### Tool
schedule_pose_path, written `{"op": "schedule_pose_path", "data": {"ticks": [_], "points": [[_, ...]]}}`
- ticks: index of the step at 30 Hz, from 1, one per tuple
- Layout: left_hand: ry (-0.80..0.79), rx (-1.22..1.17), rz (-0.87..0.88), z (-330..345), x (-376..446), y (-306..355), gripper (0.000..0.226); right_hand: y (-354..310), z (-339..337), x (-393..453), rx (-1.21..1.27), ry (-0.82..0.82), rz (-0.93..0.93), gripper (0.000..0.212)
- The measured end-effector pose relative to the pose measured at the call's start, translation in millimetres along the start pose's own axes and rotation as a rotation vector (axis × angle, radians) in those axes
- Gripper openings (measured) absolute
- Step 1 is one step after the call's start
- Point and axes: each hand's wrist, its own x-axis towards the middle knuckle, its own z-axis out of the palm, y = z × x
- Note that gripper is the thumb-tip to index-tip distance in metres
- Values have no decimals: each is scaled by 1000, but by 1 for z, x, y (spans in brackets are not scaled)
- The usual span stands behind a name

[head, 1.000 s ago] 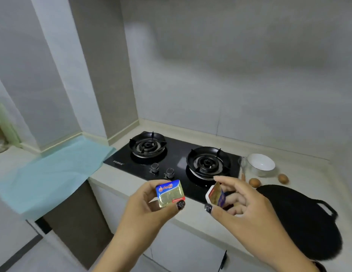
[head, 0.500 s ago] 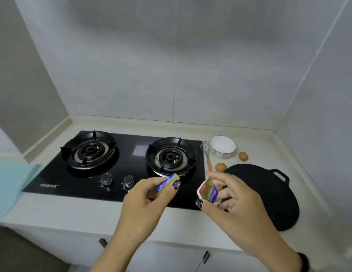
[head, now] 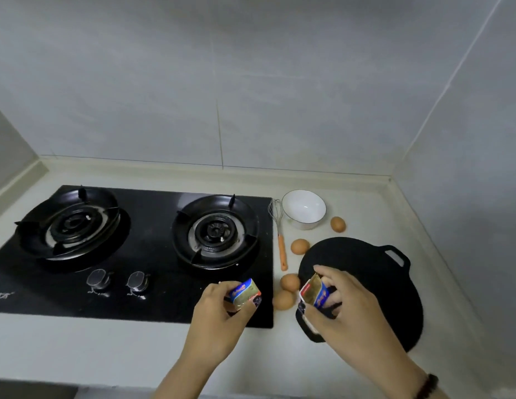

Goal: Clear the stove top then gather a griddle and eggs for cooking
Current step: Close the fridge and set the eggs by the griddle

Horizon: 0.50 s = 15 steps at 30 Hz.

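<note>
A pale countertop (head: 92, 347) runs into a grey tiled corner, with a black two-burner gas stove (head: 153, 286) set into it. To the stove's right lies the round black griddle (head: 375, 289), flat on the counter, with one loop handle at its far right. Four brown eggs rest nearby: two eggs (head: 287, 292) touching each other between both hands' fingertips, one egg (head: 300, 246) just beyond the right fingers at the griddle's rim, and a far egg (head: 337, 224) beside a white bowl (head: 304, 210). A whisk (head: 280, 234) with an orange handle lies along the stove's edge. The left hand (head: 219, 321) pinches a small foil butter packet (head: 245, 293) between thumb and fingers above the stove's near right corner. The right hand (head: 346, 309), over the griddle's near left edge, pinches a peeled-open butter wrapper (head: 314, 292), fingers curled. A dark bead bracelet (head: 426, 385) circles the right wrist.
</note>
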Motion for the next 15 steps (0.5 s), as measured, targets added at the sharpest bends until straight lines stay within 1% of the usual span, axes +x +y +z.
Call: {"op": "schedule_pose_path", "data": {"ticks": [3, 6, 11, 15], "points": [[50, 63, -67, 28, 20, -15, 29, 22, -2, 30, -57, -85, -8, 61], [118, 117, -135, 49, 33, -30, 40, 37, 3, 57, -114, -196, -45, 55], [234, 174, -237, 76, 43, -48, 42, 51, 21, 95, -187, -388, -132, 40], [260, 231, -316, 87, 45, -56, 44, 56, 45, 116, -247, -484, -210, 42]]}}
